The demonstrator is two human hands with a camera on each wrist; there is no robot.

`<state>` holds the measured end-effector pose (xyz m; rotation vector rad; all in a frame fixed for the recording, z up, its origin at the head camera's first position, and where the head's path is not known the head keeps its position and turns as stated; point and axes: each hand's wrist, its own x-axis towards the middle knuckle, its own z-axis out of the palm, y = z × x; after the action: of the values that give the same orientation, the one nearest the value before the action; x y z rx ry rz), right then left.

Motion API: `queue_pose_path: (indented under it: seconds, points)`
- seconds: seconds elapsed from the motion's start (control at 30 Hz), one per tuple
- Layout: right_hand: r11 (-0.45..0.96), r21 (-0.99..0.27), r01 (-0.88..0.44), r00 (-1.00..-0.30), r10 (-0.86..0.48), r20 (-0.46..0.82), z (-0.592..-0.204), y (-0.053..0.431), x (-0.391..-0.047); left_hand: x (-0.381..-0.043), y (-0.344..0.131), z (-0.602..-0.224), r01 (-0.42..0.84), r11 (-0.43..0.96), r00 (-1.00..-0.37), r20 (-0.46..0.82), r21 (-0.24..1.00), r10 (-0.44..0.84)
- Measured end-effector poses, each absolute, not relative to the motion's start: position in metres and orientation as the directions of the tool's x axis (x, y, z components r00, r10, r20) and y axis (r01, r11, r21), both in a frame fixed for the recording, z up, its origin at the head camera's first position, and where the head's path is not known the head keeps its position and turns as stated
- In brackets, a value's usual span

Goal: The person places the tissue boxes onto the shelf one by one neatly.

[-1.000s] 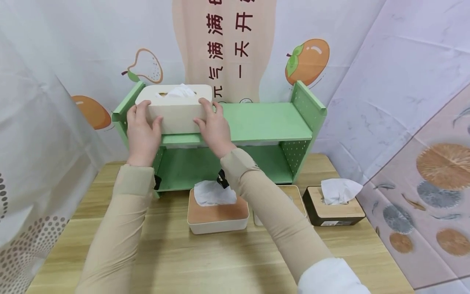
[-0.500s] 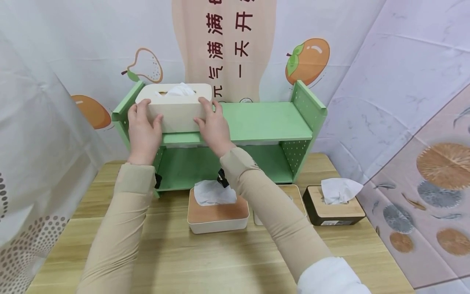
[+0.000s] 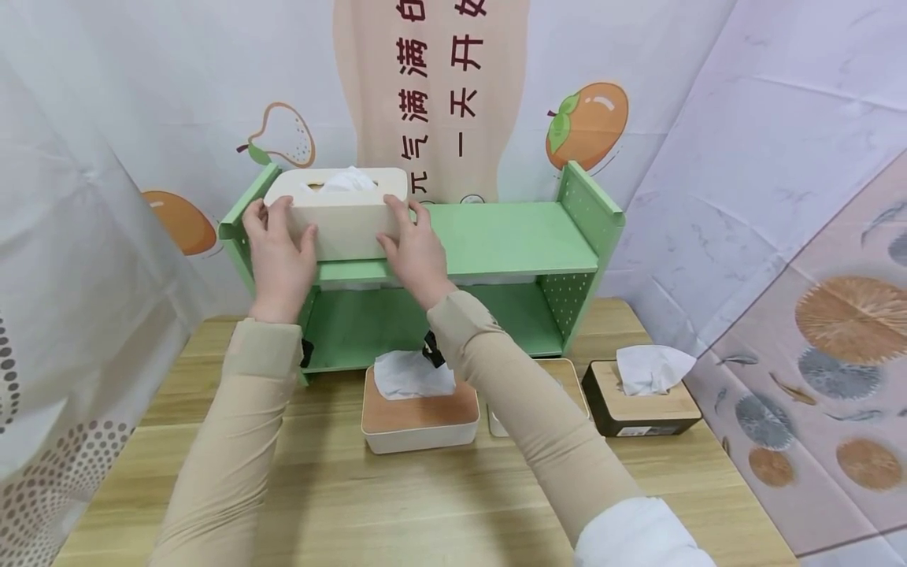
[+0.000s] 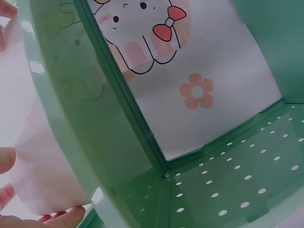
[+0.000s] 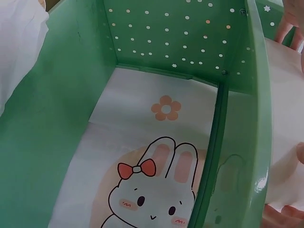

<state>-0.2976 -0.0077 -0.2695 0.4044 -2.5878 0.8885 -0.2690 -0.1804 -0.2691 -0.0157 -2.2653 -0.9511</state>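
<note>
A cream tissue box point(image 3: 347, 230) with white tissue in its top slot stands at the left end of the upper tier of a green two-tier shelf point(image 3: 506, 236). My left hand point(image 3: 281, 264) grips its left front corner, fingers on the side and thumb on the front face. At the right front corner my right hand point(image 3: 420, 258) holds it the same way. Both wrist views look into the lower tier, with the box's pale wall point(image 4: 35, 156) beside the left fingers and its other end point(image 5: 285, 104) near the right fingers.
Below on the wooden table point(image 3: 397, 504) stand a white tissue box with a brown lid point(image 3: 423, 411), another with a wooden lid point(image 3: 569, 378) partly behind the right forearm, and a black one with a bamboo lid point(image 3: 641, 405). Printed curtains point(image 3: 638, 47) hang behind.
The head view has shifted slightly, so the scene sits a little lower in the frame. Both hands stay on the tissue box, which shows no clear movement on the shelf.
</note>
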Motion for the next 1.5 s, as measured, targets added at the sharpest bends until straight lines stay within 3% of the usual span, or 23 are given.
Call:
queue_pose_path:
  seconds: [0.47,0.8,1.13,1.5]
  points:
    - [0.686,-0.502,-0.527,-0.764,-0.125,0.633,-0.283,-0.001,-0.280,-0.249,-0.173,-0.273,0.313,0.748,-0.747,0.638,0.585,-0.187]
    - [0.578,-0.517,-0.632,-0.714,-0.174,0.679,-0.305,0.013,-0.257,-0.226,-0.158,-0.294,0.426,0.756,-0.686,0.722,0.497,-0.088]
    - [0.533,-0.516,-0.670,-0.698,-0.218,0.682,-0.332,0.027,-0.234,-0.198,-0.146,-0.323,0.489,0.762,-0.676,0.737,0.425,0.022]
    - [0.538,-0.515,-0.667,-0.708,-0.243,0.663,-0.351,0.040,-0.216,-0.181,-0.149,-0.345,0.474,0.774,-0.695,0.718,0.420,0.036]
